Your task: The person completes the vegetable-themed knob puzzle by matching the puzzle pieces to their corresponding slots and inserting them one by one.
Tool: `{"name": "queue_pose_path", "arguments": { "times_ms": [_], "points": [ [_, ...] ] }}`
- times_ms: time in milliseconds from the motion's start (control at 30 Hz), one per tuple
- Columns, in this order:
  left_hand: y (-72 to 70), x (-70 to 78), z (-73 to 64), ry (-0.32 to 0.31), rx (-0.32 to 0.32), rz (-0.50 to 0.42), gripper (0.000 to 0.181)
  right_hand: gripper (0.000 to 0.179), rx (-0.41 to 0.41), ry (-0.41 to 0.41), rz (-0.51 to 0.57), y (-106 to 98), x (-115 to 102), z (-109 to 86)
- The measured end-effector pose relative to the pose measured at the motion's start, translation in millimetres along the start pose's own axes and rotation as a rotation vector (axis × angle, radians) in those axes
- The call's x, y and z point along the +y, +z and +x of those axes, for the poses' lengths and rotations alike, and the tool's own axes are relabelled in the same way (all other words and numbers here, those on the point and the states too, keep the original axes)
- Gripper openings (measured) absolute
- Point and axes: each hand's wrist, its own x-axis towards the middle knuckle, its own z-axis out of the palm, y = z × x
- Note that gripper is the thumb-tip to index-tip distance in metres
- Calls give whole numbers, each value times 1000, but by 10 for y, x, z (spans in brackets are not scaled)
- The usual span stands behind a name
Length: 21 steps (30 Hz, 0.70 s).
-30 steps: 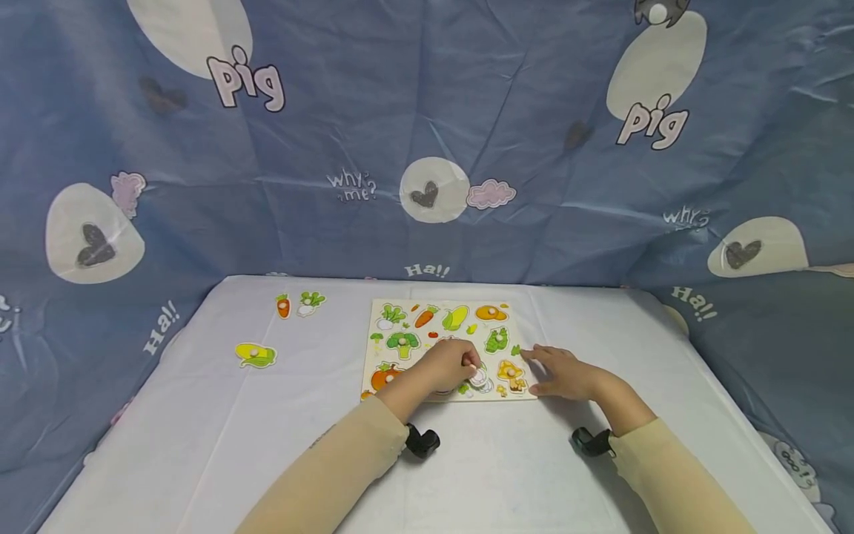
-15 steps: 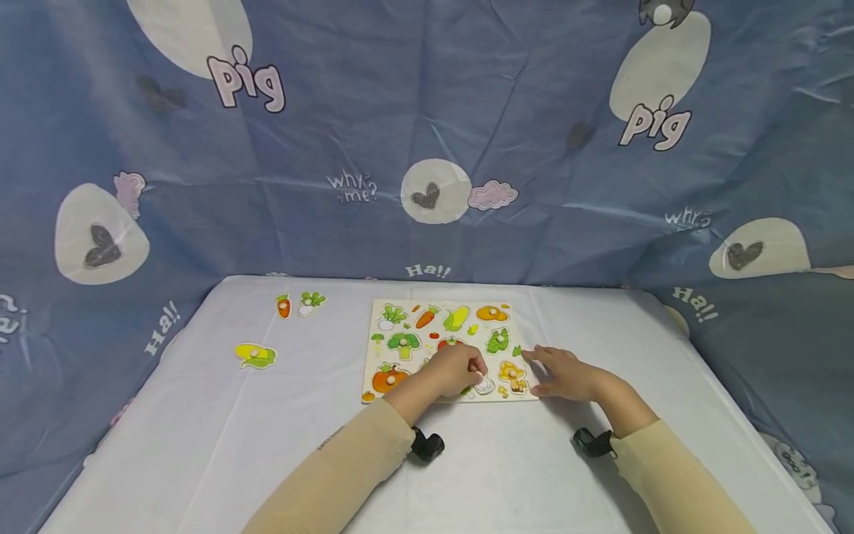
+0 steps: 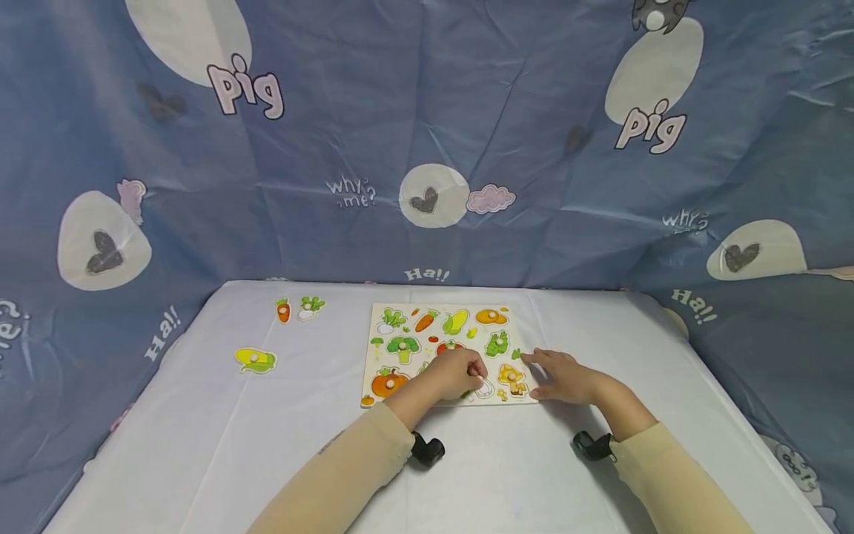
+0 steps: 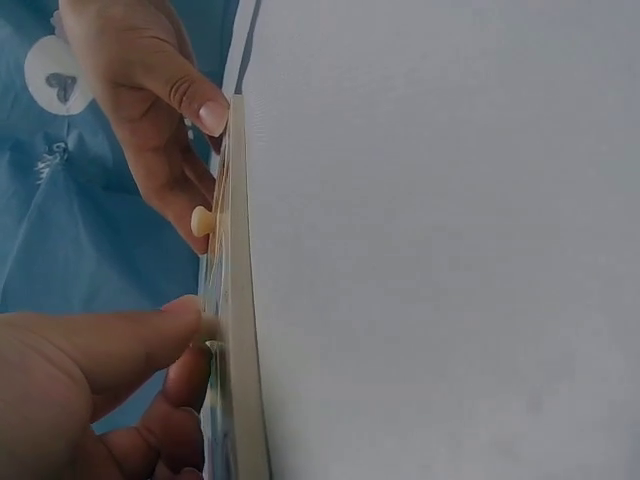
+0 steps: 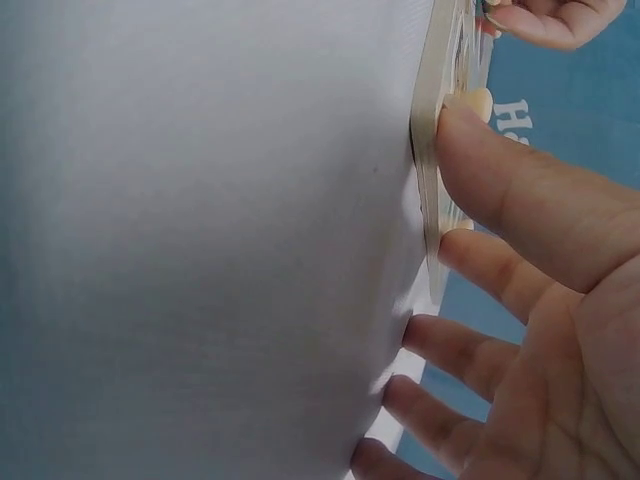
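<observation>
"Why are the hands set like that?"

"The left hand (image 3: pixel 457 373) pinches the knob (image 4: pixel 211 328) of a white piece (image 3: pixel 483 388), likely the easiest grip. The right hand (image 3: pixel 563 377) is spread, thumb against the right edge of the board (image 3: pixel 377 361), probably steadying it."

"How does the white piece look?"

"Pale, round-edged, partly hidden by fingers. It's at the board's near side, right of centre; I can't tell whether it's seated. The board is cream with bright vegetables."

"And farther off?"

"Corn (image 3: pixel 256 360), then carrot (image 3: pixel 283 311) and radish (image 3: pixel 311 308), lying loose on the counter (image 3: pixel 467 475) left of the board."
</observation>
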Motion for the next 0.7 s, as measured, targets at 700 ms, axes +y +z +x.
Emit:
{"name": "queue_pose_path", "arguments": {
  "times_ms": [700],
  "points": [
    [-687,-348,-716,46,324,-6,8,80,3,20,-4,22,-17,-25]
  ]
}}
